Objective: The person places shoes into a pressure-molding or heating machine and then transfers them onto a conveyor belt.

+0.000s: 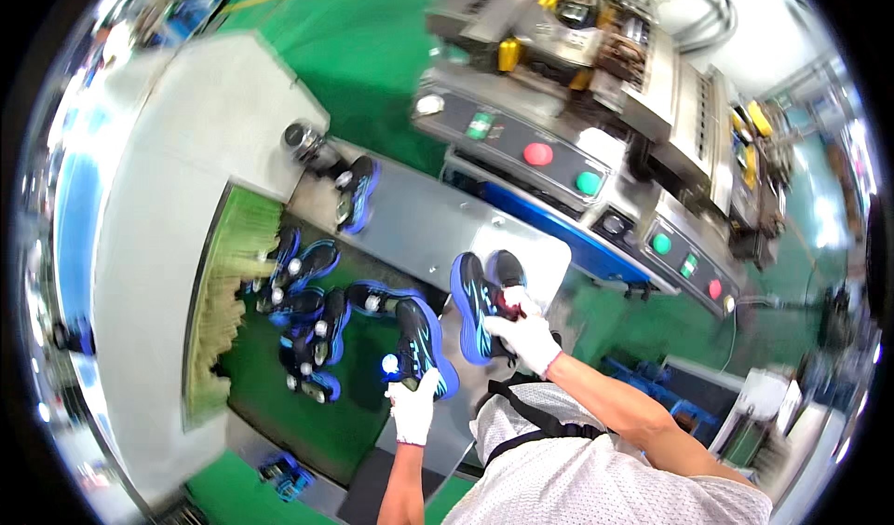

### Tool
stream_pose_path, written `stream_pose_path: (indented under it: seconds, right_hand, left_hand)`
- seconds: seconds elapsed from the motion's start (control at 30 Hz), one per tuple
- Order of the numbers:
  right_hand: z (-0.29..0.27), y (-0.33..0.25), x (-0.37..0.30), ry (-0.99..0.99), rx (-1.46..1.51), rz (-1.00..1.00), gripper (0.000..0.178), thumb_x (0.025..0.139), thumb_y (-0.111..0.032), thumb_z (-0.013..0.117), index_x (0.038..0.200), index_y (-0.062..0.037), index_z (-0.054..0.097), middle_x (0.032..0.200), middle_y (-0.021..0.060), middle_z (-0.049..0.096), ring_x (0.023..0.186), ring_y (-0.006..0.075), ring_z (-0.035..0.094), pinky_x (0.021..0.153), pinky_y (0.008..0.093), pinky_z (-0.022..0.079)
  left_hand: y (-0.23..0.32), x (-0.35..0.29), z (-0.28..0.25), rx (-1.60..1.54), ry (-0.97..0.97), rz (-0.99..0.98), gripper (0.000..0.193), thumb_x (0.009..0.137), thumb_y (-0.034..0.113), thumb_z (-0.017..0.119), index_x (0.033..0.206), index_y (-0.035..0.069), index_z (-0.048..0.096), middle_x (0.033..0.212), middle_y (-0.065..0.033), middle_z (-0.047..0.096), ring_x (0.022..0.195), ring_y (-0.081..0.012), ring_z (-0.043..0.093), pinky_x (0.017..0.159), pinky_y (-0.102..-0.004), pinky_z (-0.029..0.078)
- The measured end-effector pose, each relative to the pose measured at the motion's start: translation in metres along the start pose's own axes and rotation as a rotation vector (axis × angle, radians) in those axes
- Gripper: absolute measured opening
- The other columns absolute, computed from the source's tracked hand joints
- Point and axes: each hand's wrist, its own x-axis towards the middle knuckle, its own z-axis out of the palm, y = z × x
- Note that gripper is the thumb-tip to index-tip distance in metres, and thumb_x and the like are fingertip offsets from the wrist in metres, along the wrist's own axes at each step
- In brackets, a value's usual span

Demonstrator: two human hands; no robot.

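My left hand point(413, 409), in a white glove, is closed on a black shoe point(415, 334) with a blue sole, above the edge of the green conveyor belt. A round white piece shows at that shoe's opening. My right hand point(528, 339), gloved too, is closed on another black and blue shoe point(473, 306) over the metal table. Beside it is a further dark shoe point(507, 269), partly hidden behind my hand. Something red shows at my right fingertips, too blurred to name.
Several black and blue shoes point(317, 329) lie on the green belt point(345, 432), before a machine's bristle curtain point(223, 301). One shoe point(358, 194) stands at the far end of the metal table point(419, 208). Ahead, a press machine bears red and green buttons point(538, 154).
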Motion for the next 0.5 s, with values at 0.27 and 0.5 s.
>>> stream_pose_path:
  seconds: [0.27,0.5]
  right_hand:
    - [-0.178,0.040,-0.178,0.399,0.641,0.039,0.056,0.084,-0.019,0.084,0.132,-0.0124,0.056,0.094,-0.0046,0.061,0.066,0.0043,0.049,0.054,0.0238,0.041]
    - [-0.282,0.110,-0.357,1.236,1.113,0.027,0.058,0.079,-0.015,0.085,0.130,-0.0140,0.057,0.094,-0.0007,0.065,0.069,0.0087,0.058,0.052,0.0250,0.044]
  left_hand:
    - [0.099,-0.089,0.171,0.447,-0.527,0.431,0.077,0.084,0.040,0.082,0.141,-0.003,0.053,0.131,-0.0233,0.062,0.117,-0.0339,0.061,0.106,-0.0437,0.045]
    - [0.121,-0.273,0.328,1.069,-0.859,0.933,0.108,0.078,0.066,0.078,0.130,-0.020,0.040,0.129,-0.0363,0.057,0.127,-0.0443,0.057,0.106,-0.0454,0.046]
